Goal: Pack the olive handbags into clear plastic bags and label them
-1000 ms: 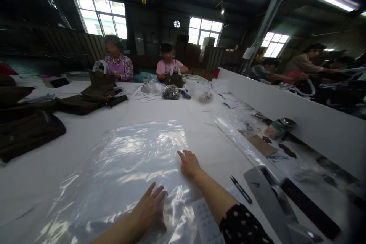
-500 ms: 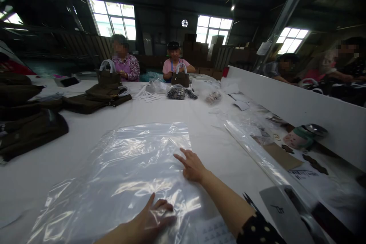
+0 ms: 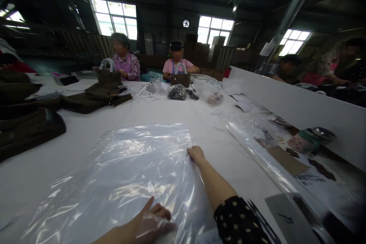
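Observation:
A large sheet-like clear plastic bag [image 3: 137,167] lies wrinkled on the white table in front of me. My right hand [image 3: 196,153] is at its right edge, with the fingers closed on the film there. Nearer to me, my left hand [image 3: 153,219] rests low on the bag. One of its fingers points away from me and the others are bent but apart. Loose film drapes over part of this hand, so the thumb side is partly veiled.
Dark brown bags [image 3: 82,99] lie on the left. Across the table, two people sit with brown handbags [image 3: 180,79]. To my right are a long plastic roll [image 3: 254,152], a grey device [image 3: 288,217], black scissors [image 3: 264,221], a jar [image 3: 305,139] and a white partition [image 3: 300,95].
My right hand has gone from spread fingers over the bag to a closed grip at its right edge. My left hand stays nearly in place, with film over it.

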`<action>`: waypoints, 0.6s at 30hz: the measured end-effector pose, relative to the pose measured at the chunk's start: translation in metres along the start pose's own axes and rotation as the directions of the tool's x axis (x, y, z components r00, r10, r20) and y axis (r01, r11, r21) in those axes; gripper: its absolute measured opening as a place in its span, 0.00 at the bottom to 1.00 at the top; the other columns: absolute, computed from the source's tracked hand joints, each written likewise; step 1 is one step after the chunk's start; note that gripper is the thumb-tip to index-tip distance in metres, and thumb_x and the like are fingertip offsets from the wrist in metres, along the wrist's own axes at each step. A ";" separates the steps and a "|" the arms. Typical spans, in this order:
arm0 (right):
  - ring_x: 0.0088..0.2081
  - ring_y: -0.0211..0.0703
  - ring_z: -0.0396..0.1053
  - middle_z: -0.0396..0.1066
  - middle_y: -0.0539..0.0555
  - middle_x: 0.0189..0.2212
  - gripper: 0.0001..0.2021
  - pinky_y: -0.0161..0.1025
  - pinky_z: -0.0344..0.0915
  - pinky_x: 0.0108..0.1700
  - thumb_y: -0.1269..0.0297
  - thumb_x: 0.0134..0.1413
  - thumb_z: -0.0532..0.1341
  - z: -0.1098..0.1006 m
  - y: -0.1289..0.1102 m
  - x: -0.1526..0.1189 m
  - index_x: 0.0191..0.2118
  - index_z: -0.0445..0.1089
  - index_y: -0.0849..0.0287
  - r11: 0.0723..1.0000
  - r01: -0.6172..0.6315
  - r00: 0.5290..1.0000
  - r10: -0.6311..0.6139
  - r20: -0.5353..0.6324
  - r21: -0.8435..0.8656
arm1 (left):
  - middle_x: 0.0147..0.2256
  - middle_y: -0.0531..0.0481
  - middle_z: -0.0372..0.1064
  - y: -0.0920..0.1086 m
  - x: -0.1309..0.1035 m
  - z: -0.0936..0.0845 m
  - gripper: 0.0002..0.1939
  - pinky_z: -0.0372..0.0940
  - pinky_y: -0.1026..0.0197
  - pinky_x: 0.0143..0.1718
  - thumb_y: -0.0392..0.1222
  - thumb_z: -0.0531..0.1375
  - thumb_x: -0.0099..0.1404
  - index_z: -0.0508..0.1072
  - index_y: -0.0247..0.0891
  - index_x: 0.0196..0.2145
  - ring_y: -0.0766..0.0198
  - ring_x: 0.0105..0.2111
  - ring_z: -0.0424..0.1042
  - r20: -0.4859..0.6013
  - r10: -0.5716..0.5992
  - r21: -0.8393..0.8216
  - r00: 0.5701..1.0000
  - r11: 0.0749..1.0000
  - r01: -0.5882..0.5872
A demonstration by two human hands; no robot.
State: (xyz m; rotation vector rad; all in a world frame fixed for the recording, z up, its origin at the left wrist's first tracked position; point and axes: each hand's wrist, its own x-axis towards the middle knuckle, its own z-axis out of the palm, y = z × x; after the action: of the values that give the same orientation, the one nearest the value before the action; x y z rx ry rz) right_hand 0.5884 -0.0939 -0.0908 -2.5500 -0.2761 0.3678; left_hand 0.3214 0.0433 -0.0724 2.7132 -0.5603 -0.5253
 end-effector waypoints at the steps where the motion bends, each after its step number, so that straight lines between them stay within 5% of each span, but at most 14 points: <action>1: 0.32 0.40 0.69 0.71 0.51 0.29 0.14 0.42 0.66 0.38 0.56 0.58 0.56 0.000 0.002 0.001 0.31 0.69 0.63 1.000 -0.009 1.000 0.009 -0.007 0.021 | 0.46 0.50 0.69 0.000 0.003 -0.010 0.26 0.45 0.36 0.57 0.60 0.50 0.62 0.58 0.57 0.57 0.54 0.46 0.67 0.040 0.006 -0.007 0.999 1.000 -0.005; 4: 0.39 0.43 0.69 0.72 0.55 0.36 0.12 0.44 0.64 0.44 0.57 0.56 0.58 0.001 0.003 -0.001 0.36 0.68 0.62 0.997 -0.005 0.999 0.009 -0.048 0.081 | 0.52 0.41 0.64 0.004 0.022 -0.044 0.34 0.41 0.30 0.56 0.62 0.53 0.59 0.53 0.51 0.60 0.45 0.52 0.62 0.040 -0.030 0.036 0.999 0.999 0.028; 7: 0.45 0.47 0.68 0.71 0.60 0.42 0.12 0.41 0.61 0.47 0.58 0.55 0.57 0.000 0.003 -0.005 0.39 0.68 0.61 0.991 0.013 0.998 -0.005 -0.062 0.132 | 0.62 0.38 0.47 0.002 0.052 -0.065 0.35 0.38 0.26 0.54 0.63 0.55 0.57 0.56 0.51 0.59 0.37 0.61 0.46 0.058 -0.016 0.093 0.998 0.996 0.010; 13: 0.43 0.49 0.69 0.71 0.60 0.42 0.28 0.40 0.64 0.43 0.42 0.50 0.56 -0.008 0.001 -0.009 0.46 0.64 0.63 0.970 0.068 0.998 -0.070 0.001 0.232 | 0.63 0.41 0.45 -0.022 0.107 -0.067 0.38 0.35 0.28 0.56 0.62 0.58 0.55 0.54 0.50 0.60 0.40 0.62 0.40 0.010 0.203 0.114 0.979 0.973 -0.203; 18: 0.41 0.52 0.70 0.71 0.59 0.40 0.35 0.40 0.64 0.40 0.45 0.36 0.66 -0.004 -0.004 -0.010 0.48 0.60 0.62 0.973 0.061 0.998 -0.062 -0.006 0.224 | 0.62 0.44 0.48 -0.026 0.127 -0.068 0.40 0.40 0.42 0.61 0.55 0.60 0.55 0.51 0.46 0.61 0.49 0.62 0.45 -0.011 0.466 0.058 0.885 0.884 -0.465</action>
State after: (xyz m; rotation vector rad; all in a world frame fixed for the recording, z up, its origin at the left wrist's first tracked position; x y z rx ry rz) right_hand 0.5796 -0.0959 -0.0832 -2.3139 -0.2957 0.3556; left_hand 0.4657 0.0267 -0.0588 2.4950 -1.1921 -0.3484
